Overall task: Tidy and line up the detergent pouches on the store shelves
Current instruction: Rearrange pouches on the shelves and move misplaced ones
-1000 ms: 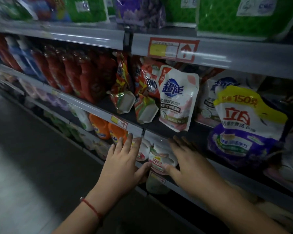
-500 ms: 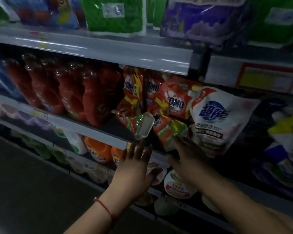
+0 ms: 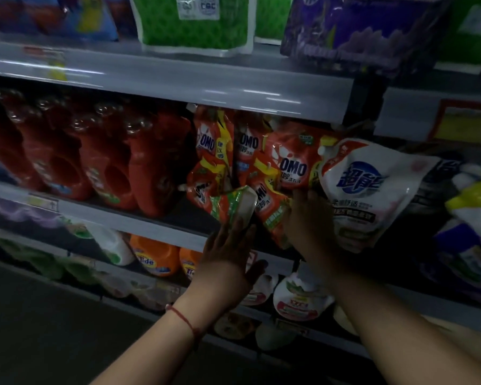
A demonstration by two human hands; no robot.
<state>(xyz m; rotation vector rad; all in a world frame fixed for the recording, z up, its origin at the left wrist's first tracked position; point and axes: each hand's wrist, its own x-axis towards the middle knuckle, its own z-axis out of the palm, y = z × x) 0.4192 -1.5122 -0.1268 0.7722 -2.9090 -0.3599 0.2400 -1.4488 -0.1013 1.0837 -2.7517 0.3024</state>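
Several red OMO detergent pouches (image 3: pixel 289 165) lean in a jumble on the middle shelf (image 3: pixel 139 220). One tipped pouch (image 3: pixel 231 204) shows its pale base over the shelf's front edge. My left hand (image 3: pixel 228 257), fingers straight, touches that base from below. A white pouch with blue characters (image 3: pixel 364 190) leans to the right of the red ones. My right hand (image 3: pixel 308 218) lies with spread fingers against the lower red pouch (image 3: pixel 270 209), between it and the white pouch.
Red bottles (image 3: pixel 95 162) stand to the left on the same shelf. Green (image 3: pixel 195 23) and purple (image 3: pixel 358 29) packs sit on the shelf above. Orange bottles (image 3: pixel 156 257) and round white pouches (image 3: pixel 300 298) fill the shelf below. A purple-yellow pouch (image 3: pixel 472 218) stands far right.
Both hands have risen from the lower shelf's edge up to the middle shelf's pouches. The view has shifted left and closer to the red pouches.
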